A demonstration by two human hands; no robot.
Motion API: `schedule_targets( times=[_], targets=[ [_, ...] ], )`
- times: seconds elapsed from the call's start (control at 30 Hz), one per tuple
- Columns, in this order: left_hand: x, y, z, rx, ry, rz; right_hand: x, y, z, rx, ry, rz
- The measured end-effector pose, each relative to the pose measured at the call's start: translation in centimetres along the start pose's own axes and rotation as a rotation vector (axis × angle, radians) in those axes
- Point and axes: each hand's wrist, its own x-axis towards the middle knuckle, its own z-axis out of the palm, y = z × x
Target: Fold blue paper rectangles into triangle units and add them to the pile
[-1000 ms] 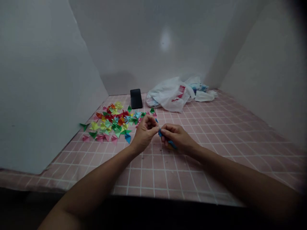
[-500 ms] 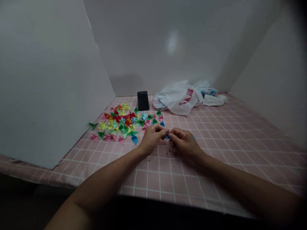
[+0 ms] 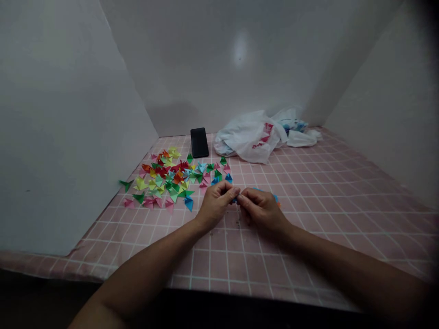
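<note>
Left hand now lower, pinched with right hand on blue paper between them

My bare left arm and right arm angle inward, converging ahead of me. My left hand and right hand nearly meet, bent fingers and thumbs pinching, thumb tips pointing toward each other.

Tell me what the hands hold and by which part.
A small blue piece, apparently paper, is pinched between the left hand and right hand; they cover too much to tell which part.
</note>
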Motion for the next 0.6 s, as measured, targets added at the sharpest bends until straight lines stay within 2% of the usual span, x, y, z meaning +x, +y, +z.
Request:
schedule_targets(
  times=[0.17,0.27,0.37,0.6],
  targets=[
    [-0.33,-0.09,0.09,0.128,0.041,0.047,-0.04,-0.37,0.17,0.110,-0.085,0.023],
    [-0.33,-0.43,0.26,0.080,0.015,-0.018,-0.06,-0.28,0.23,0.104,-0.027,0.051],
    [-0.39,-0.34,0.27,0.073,-0.018,-0.026,-0.16,-0.47,0.19,0.035,0.033,0.033],
    [-0.77,-0.12,-0.05,0.203,0.026,0.007,-0.18,-1.12,0.19,-0.020,0.040,-0.085]
  ],
)
